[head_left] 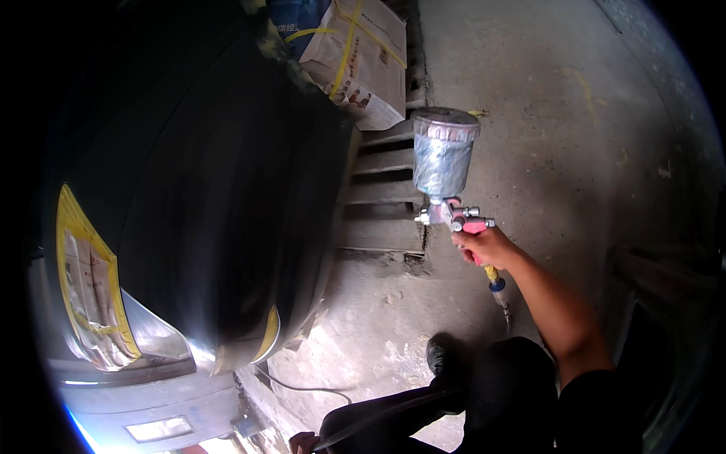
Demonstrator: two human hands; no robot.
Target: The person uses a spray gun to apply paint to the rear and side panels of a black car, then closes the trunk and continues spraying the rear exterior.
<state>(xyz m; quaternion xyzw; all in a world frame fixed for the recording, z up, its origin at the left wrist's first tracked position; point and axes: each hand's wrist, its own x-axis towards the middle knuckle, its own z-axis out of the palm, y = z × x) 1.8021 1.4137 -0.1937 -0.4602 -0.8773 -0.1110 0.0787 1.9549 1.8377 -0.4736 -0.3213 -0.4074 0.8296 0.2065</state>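
Observation:
My right hand (488, 248) is wrapped round the red grip of a spray gun (455, 216). The gun's paint cup (443, 155), grey and smeared with a metal lid, stands upright on top. Its nozzle points left, toward a dark car body panel (227, 197), with a gap between them. Below the grip hangs an air fitting (496, 286), yellow and blue. Low in the view, my left hand (304, 443) shows only in part, its fingers curled at a thin grey hose (378, 420) that crosses my leg.
Newspaper with yellow tape (367, 57) covers part of the car at the top. A taped light opening (91, 287) lies at the left. A slatted floor grate (386, 197) runs beside the car. Another hose (302, 389) lies on the concrete floor (552, 151).

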